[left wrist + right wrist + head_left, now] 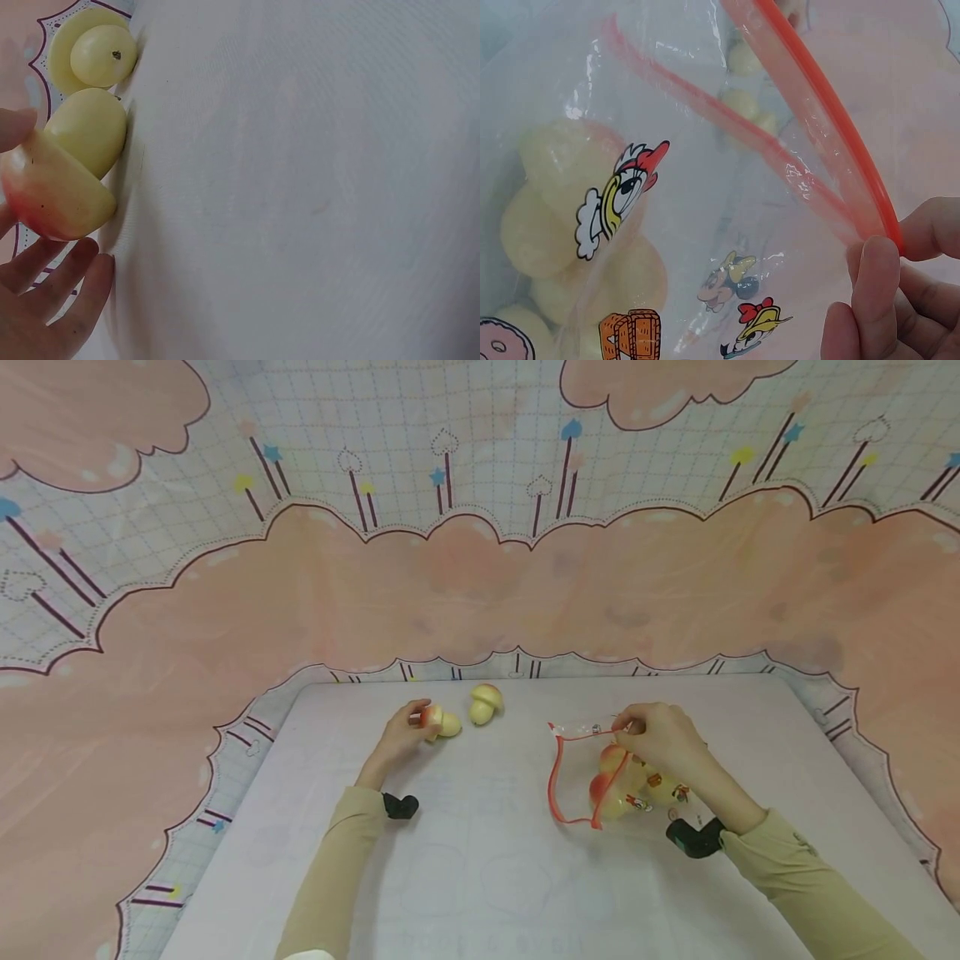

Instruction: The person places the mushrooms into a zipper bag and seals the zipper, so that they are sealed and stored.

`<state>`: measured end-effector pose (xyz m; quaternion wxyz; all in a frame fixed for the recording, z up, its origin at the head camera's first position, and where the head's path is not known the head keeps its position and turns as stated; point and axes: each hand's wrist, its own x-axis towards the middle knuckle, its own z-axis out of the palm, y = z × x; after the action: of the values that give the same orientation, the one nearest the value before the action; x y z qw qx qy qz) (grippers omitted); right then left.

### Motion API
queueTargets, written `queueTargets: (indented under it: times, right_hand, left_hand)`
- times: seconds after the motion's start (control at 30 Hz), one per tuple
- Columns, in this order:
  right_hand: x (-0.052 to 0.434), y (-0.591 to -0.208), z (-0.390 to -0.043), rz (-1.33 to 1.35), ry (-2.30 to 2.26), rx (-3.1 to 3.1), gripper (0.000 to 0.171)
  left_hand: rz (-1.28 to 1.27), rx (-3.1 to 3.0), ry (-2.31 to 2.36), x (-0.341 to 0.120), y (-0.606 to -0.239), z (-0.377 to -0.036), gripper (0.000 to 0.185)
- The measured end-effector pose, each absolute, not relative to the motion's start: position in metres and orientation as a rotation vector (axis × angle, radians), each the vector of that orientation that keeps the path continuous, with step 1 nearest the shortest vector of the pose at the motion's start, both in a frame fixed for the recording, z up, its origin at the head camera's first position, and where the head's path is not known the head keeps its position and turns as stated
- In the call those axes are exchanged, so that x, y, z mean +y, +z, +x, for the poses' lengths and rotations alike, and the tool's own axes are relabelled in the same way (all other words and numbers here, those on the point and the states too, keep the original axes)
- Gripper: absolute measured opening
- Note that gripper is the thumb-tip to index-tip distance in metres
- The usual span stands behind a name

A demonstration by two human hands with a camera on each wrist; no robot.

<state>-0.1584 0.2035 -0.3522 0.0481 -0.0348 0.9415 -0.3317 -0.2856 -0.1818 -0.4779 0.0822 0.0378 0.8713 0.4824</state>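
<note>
Head view shows a white table (480,877) with a person's two hands working on it. All positions below are given relative to the zip bag (611,777), a clear plastic bag with an orange-red seal strip and printed cartoon figures, which lies on the table.

Right hand (660,739): it rests at the far upper edge of the zip bag and pinches the seal strip, holding the mouth of the bag open toward the left. Right wrist view confirms this: the fingertips (877,277) grip the orange strip at its end, and the two sides of the mouth stand apart. Several pale yellow toy mushrooms (618,781) with reddish caps lie inside the bag, seen through the plastic.

Left hand (405,739): it is well to the left of the zip bag and grasps one toy mushroom, the held mushroom (438,721), by its reddish cap. Left wrist view shows the cap between thumb and fingers (52,285), with the pale stem pointing away from the palm and lying against the table surface.

A second loose mushroom (486,702) stands on the table between the held mushroom and the zip bag, nearer the held mushroom and slightly farther from the person. It touches neither hand.

A pink and white patterned cloth (480,568) rises behind the table, beyond the bag.
</note>
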Motion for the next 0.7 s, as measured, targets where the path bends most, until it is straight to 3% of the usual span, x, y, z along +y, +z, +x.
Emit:
queueTargets:
  times: [0.43, 0.7]
  right_hand:
    - [0.2036, -0.3532, -0.1586, -0.105, -1.025, 2.868, 0.021]
    - [0.2029, -0.3539, -0.1574, -0.099, -1.025, 2.873, 0.022]
  left_hand:
    - [0.199, 2.638, 1.477, -0.1877, -0.4860, -0.2880, 0.061]
    - [0.122, 2.612, 1.447, -0.1844, -0.4832, -0.2846, 0.059]
